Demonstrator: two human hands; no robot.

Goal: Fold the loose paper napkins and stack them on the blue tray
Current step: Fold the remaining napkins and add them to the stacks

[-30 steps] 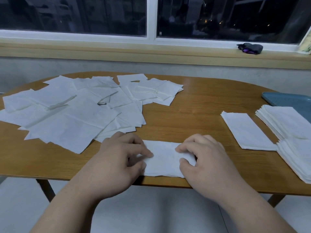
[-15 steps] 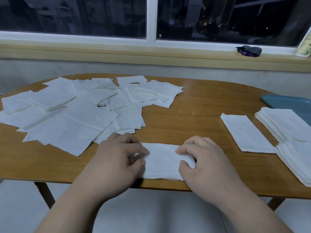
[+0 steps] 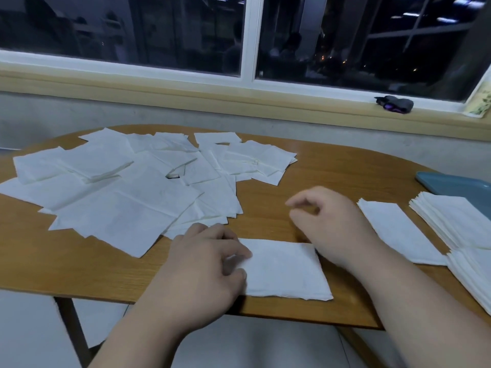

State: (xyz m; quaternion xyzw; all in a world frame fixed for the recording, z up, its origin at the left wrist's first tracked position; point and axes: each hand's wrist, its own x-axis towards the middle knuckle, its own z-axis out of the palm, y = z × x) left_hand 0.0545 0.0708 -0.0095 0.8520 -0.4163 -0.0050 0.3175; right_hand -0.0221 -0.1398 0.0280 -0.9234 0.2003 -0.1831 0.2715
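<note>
Loose napkins (image 3: 119, 208) left; folded napkin (image 3: 284, 269) centre; stack (image 3: 457, 221), blue tray (image 3: 451, 183) right

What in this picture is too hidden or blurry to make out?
All in the head view:
- Tray: cut off by the right edge and partly covered by the stacks, so its extent is unknown.
- Stacks: the sheets are too thin to count, and they are cut off at the right.
- Left hand: blur hides whether it pinches or only presses the napkin.
- Dark thing on the sill: too small and dim to name.
</note>
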